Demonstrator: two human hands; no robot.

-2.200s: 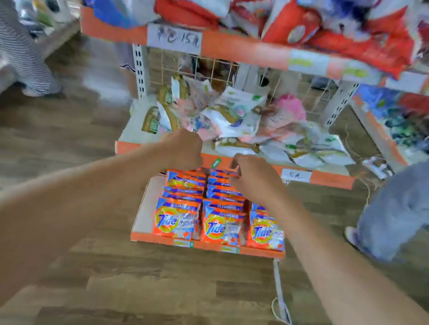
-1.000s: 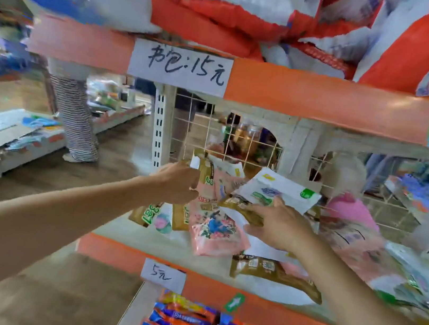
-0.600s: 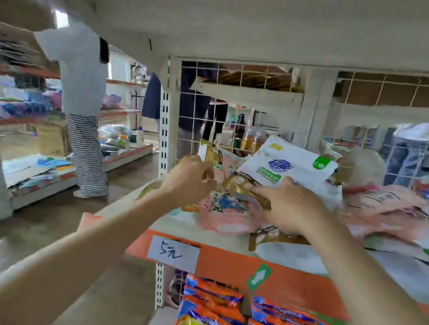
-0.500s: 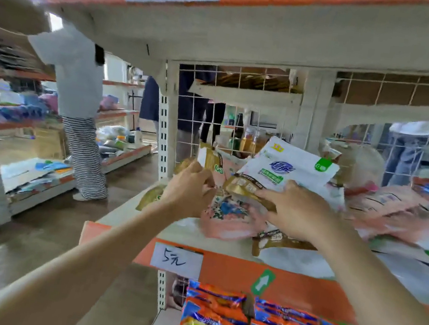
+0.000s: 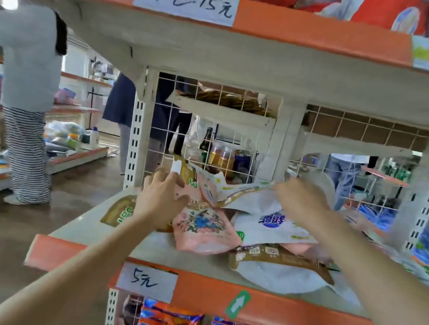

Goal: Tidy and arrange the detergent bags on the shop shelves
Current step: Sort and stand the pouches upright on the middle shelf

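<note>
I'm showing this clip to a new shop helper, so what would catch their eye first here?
Probably the untidy heap of bags on the middle shelf, above all the pink floral bag at its front and the white bag with a blue logo beside it. Both hands reach into the heap: the left hand grips a gold bag, the blurred right hand is further back. Handwritten price labels mark both orange shelf edges.

Floral bag (image 5: 202, 227) left of logo bag (image 5: 268, 226), both on middle shelf (image 5: 79, 237).
</note>
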